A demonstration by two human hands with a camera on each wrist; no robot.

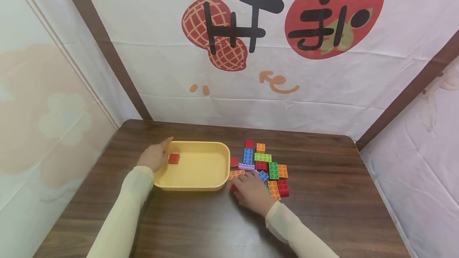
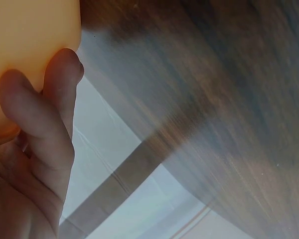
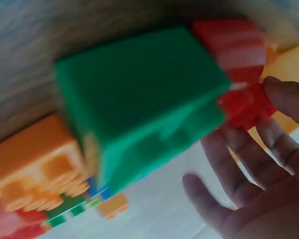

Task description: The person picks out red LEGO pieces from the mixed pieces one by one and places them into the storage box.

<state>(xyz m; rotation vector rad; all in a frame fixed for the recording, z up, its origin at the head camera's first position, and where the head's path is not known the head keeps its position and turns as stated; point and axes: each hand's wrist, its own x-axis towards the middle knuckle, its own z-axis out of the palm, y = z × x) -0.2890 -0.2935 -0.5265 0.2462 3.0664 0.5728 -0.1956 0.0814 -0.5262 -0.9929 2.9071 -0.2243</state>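
Observation:
On the table stands a shallow yellow tray (image 1: 193, 188) with one red brick (image 1: 173, 159) inside at its left end. My left hand (image 1: 153, 157) grips the tray's left side; in the left wrist view its fingers (image 2: 62, 74) bend against the outer wall. To the right of the tray, my right hand (image 1: 251, 190) is low among loose toy bricks. Its thumb and fingers pinch a red brick (image 3: 249, 107), seen close up in the right wrist view. Beside that hand is a large green brick (image 3: 144, 84), partly covered by the hand in the head view.
Several bricks lie right of the tray, among them a blue brick (image 1: 248, 155), a lime brick (image 1: 263, 157), a purple brick (image 1: 246, 166) and an orange brick (image 1: 282, 171). A printed cloth (image 1: 161, 71) hangs behind the table's (image 1: 322, 210) back edge.

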